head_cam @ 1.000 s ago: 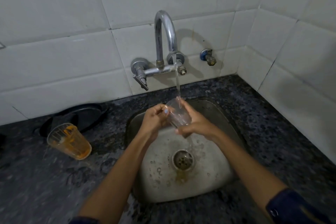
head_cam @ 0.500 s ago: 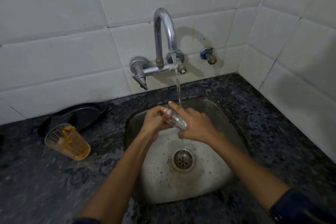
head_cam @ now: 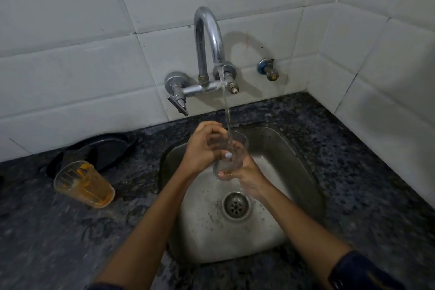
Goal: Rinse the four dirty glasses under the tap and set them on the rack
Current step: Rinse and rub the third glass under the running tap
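**Clear glass under running tap, both hands on it**

Clear glass (head_cam: 231,155) held upright over the steel sink (head_cam: 282,148), mouth up, water stream (head_cam: 226,106) from the tap (head_cam: 208,37) falling into it. Left hand (head_cam: 203,148) wraps the upper wall from the left side, fingers curled around it. Right hand (head_cam: 247,178) grasps the base from below and right. Count: two glasses in view, one clear in the hands, one dirty glass (head_cam: 83,183) with orange residue standing tilted on the dark stone counter (head_cam: 353,172), well left of the sink. One black pan (head_cam: 103,150) just behind it. One drain (head_cam: 236,206). No readable writing or brand anywhere.
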